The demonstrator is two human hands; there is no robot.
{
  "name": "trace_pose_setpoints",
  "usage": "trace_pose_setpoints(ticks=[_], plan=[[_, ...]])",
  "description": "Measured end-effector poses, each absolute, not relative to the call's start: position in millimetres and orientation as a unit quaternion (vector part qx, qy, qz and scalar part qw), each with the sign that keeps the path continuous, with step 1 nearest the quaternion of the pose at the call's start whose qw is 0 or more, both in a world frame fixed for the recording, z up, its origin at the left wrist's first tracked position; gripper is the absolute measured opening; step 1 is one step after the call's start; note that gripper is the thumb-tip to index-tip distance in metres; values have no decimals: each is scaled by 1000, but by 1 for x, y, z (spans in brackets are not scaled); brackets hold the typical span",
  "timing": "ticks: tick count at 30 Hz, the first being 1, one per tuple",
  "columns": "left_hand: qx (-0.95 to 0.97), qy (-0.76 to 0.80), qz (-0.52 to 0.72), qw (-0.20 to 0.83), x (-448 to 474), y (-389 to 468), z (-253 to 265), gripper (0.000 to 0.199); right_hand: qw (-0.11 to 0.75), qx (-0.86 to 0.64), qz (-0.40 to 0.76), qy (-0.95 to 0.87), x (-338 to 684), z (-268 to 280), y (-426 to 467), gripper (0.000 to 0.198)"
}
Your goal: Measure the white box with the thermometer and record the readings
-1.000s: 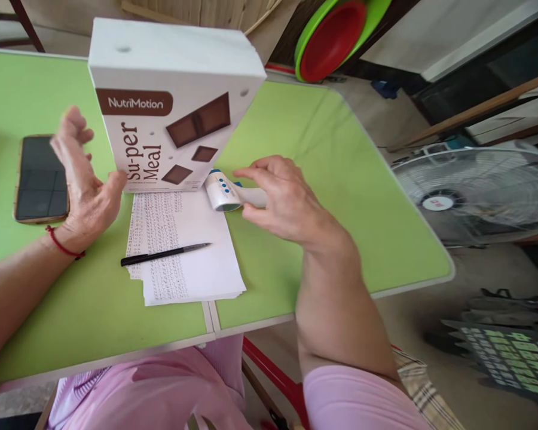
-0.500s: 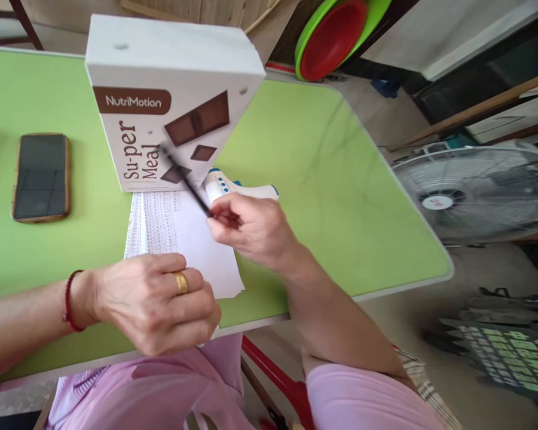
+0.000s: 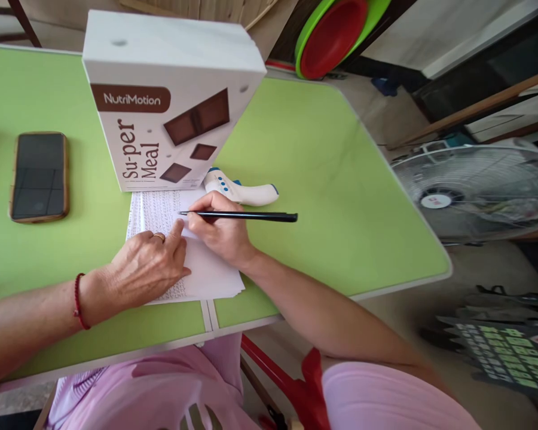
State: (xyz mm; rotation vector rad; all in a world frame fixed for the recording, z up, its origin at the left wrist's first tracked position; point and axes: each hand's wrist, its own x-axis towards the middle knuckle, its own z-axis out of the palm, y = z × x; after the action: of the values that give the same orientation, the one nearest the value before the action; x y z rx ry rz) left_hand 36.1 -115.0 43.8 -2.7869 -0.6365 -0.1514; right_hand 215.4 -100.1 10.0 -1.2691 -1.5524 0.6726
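Observation:
My right hand point(image 3: 219, 230) grips a black pen point(image 3: 255, 216), its tip pointing left at the written part of the paper sheets point(image 3: 210, 272). Rows of small handwriting cover the left side of the top sheet; its right side is blank. My left hand point(image 3: 150, 266), with a ring and a red bracelet, lies on the sheets, index finger stretched out close to the pen tip. Behind the paper a white NutriMotion box point(image 3: 170, 71) stands upright, over the sheets' far edge. A white and blue infrared thermometer point(image 3: 255, 194) lies just beyond my right hand.
A phone point(image 3: 40, 176) in a brown case lies at the left of the green table point(image 3: 332, 179). To the right of the table stands a fan point(image 3: 466, 200). Red and green basins point(image 3: 334, 39) are past the far edge, and a red stool point(image 3: 273, 370) is below the near edge.
My right hand has moved slightly left and turned the pen from tip-away to tip-left over the paper. My left hand has moved up onto the sheets and stretched out its index finger.

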Motion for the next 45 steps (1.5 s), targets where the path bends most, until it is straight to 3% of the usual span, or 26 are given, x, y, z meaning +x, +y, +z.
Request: trace_pose_setpoints(ticks=[5, 23, 45], plan=[[-964, -235, -41, 119, 39, -116, 45, 33, 478, -533, 225, -661, 217, 8, -100, 11], [-963, -232, -61, 121, 40, -118, 42, 29, 432, -532, 217, -696, 218, 6, -99, 13], [-964, -228, -53, 125, 40, -118, 42, 32, 439, -541, 217, -684, 217, 8, -99, 13]])
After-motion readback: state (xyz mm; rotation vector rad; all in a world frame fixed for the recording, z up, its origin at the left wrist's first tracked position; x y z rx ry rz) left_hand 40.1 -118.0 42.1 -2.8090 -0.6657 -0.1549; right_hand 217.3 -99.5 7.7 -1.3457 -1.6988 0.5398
